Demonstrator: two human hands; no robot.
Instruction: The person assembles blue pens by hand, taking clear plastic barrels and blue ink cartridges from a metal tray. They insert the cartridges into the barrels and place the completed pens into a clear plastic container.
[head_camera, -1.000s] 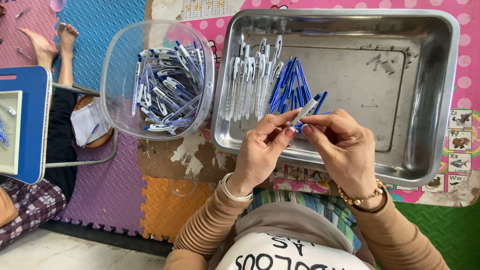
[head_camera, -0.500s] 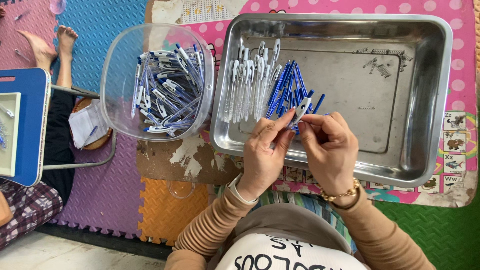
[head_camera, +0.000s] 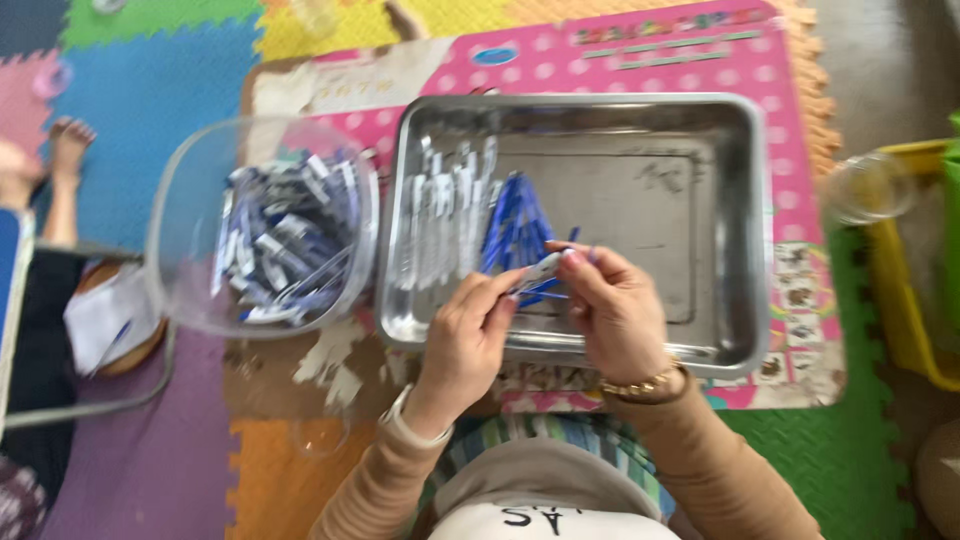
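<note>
The left hand (head_camera: 468, 335) and the right hand (head_camera: 612, 308) meet over the near part of the metal tray (head_camera: 730, 240), and both pinch one white-and-blue pen (head_camera: 538, 271) between their fingertips, the left at its lower left end, the right at its upper right end. The pen's long axis slants, rising from lower left to upper right. It hangs just above the blue pen parts (head_camera: 515, 228) lying in the tray, with the clear tub (head_camera: 190, 210) of pens to the left.
</note>
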